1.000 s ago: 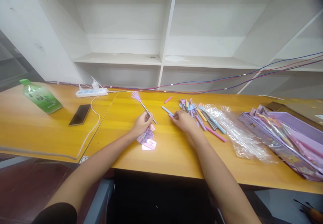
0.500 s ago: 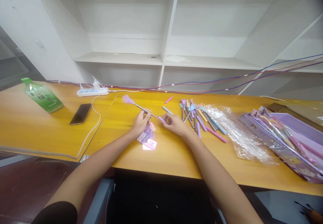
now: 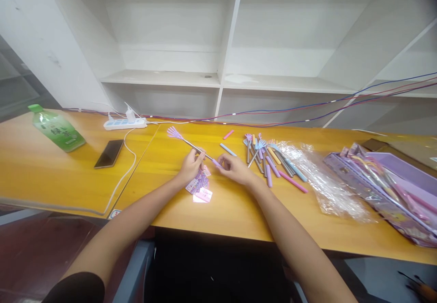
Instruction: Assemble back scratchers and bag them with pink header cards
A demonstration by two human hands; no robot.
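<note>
My left hand is closed around the metal rod of a back scratcher, whose purple hand-shaped head points up and left. At the rod's lower end my right hand pinches a purple handle sleeve, which meets the rod tip. How far the rod sits inside the sleeve is hidden by the fingers. Beneath my left hand lies a fanned pile of purple and pink cards. A blue sleeve and a pink sleeve lie just beyond my right hand.
To the right are several back scratchers and coloured sleeves, crumpled clear plastic and a purple box with wrapped items. A phone, green bottle, white cable and power strip are at left. Shelves stand behind.
The purple sleeve and the rod tip, apart before, have come together. The back scratcher has shifted slightly to the right in my left hand.
</note>
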